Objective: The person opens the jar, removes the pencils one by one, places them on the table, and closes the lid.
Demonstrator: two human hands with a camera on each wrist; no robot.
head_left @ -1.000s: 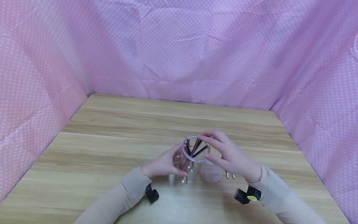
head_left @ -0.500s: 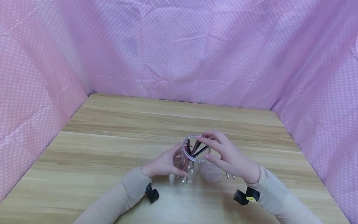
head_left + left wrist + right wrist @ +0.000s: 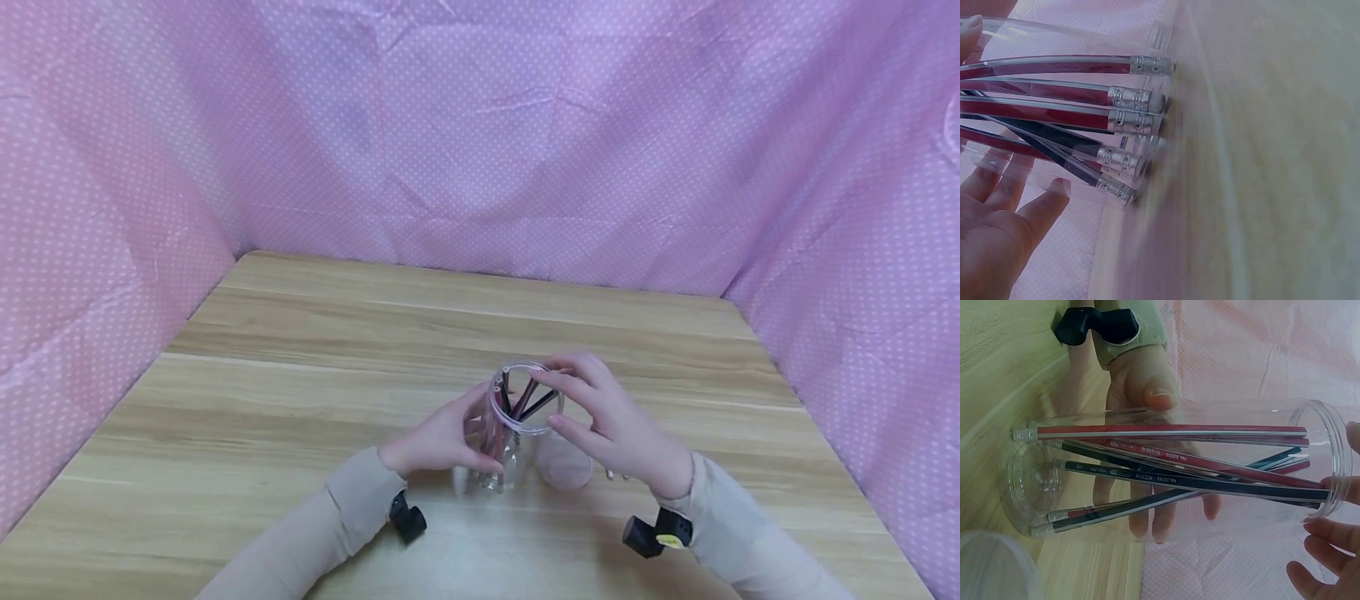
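Note:
A clear round jar point(image 3: 525, 428) stands on the table, holding several red and black pencils point(image 3: 1197, 481) with metal-capped ends at its bottom. My left hand point(image 3: 442, 435) is wrapped round the jar's left side, thumb in front; in the right wrist view its fingers point(image 3: 1163, 512) show through the clear wall. My right hand point(image 3: 618, 421) is at the open rim, its fingertips over the rim's right side, touching it and the top of a pencil. In the left wrist view the pencils' capped ends point(image 3: 1135, 119) are seen close up.
A clear round lid point(image 3: 564, 463) lies on the table just right of the jar's base. Two small metal-coloured ends point(image 3: 618, 475) show beside it, partly hidden under my right hand. Pink dotted cloth point(image 3: 480, 150) surrounds the wooden table point(image 3: 300, 383) at the back and sides.
My right hand has shifted slightly left and down at the rim, and now covers more of the small metal-coloured ends. The left hand and the jar have stayed in place.

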